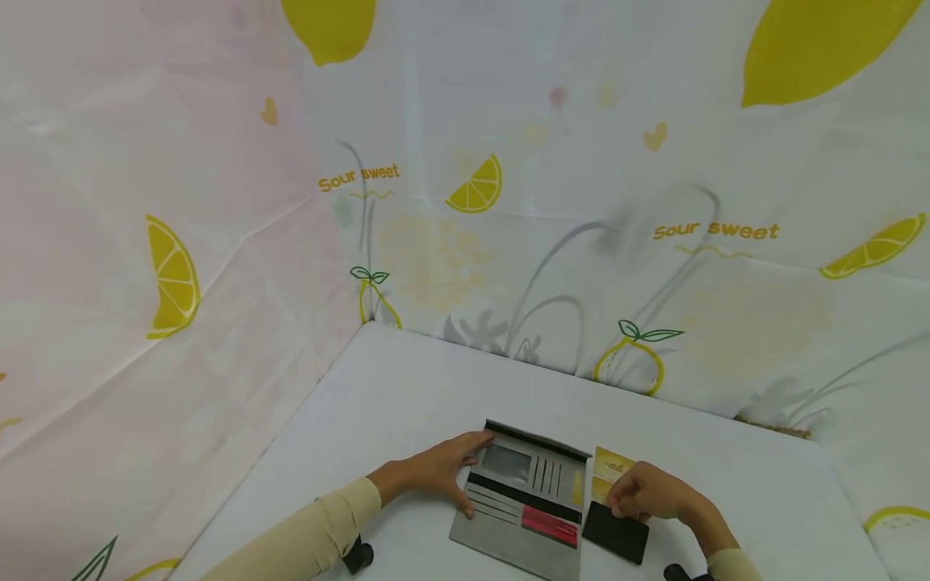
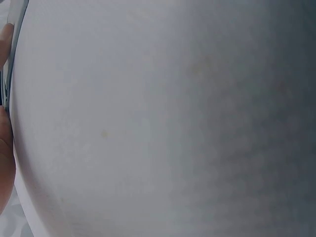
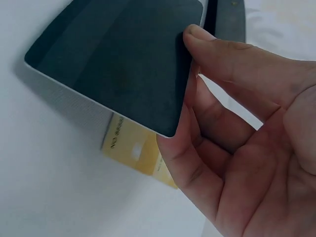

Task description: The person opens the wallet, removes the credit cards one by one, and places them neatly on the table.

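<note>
An unfolded grey wallet (image 1: 501,545) lies on the table, with black bands, a clear window and card slots. A red card (image 1: 550,526) and a yellow card (image 1: 577,487) sit in its slots. My left hand (image 1: 436,468) spreads along the wallet's left edge, its thumb and fingertips touching it; only parts of the fingers (image 2: 6,163) show in the left wrist view. My right hand (image 1: 650,491) pinches a black card (image 3: 118,64) by one edge between thumb and fingers, right of the wallet. Partly behind it are yellow-gold cards (image 3: 131,148) on the table.
The white table (image 1: 407,379) meets patterned wall sheets (image 1: 508,266) at the back and left. Small black objects (image 1: 358,557) show near each forearm at the lower edge of the head view.
</note>
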Available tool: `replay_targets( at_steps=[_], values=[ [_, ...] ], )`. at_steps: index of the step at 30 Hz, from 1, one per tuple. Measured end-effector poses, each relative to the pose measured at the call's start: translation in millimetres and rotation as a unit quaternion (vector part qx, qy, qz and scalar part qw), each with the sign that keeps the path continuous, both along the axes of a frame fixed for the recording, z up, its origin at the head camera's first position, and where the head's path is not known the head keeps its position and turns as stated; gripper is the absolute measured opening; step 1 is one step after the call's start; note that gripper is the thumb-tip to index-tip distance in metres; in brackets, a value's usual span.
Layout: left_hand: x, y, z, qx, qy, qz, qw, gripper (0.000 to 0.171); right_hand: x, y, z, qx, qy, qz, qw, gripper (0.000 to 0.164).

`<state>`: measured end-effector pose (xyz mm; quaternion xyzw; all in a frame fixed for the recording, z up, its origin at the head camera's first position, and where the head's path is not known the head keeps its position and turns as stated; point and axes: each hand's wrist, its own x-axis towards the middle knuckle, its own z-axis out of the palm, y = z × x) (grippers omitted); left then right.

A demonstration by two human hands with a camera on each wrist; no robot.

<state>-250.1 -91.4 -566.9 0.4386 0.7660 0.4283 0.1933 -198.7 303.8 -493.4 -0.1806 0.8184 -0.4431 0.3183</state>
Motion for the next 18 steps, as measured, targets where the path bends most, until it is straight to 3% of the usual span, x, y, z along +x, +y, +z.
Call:
replay_targets(
  at_steps=[5, 9, 18],
  values=[
    [0.3, 0, 0.2, -0.001, -0.005, 0.004, 1.0, 0.123, 5.5, 4, -5.6, -0.007, -0.028, -0.005, 1.0, 0.008],
    [0.9, -1, 0.4, -0.002, -0.013, 0.005, 0.9999, 0.124, 9.3, 5, -9.4, 0.014, -0.022, -0.022, 0.999, 0.004],
    [-0.6, -1, -1.1, 0.005, -0.021, 0.001, 0.9998, 0.124, 16.6, 1, -13.2, 0.1, 0.069, -0.058, 0.991, 0.008]
  ],
)
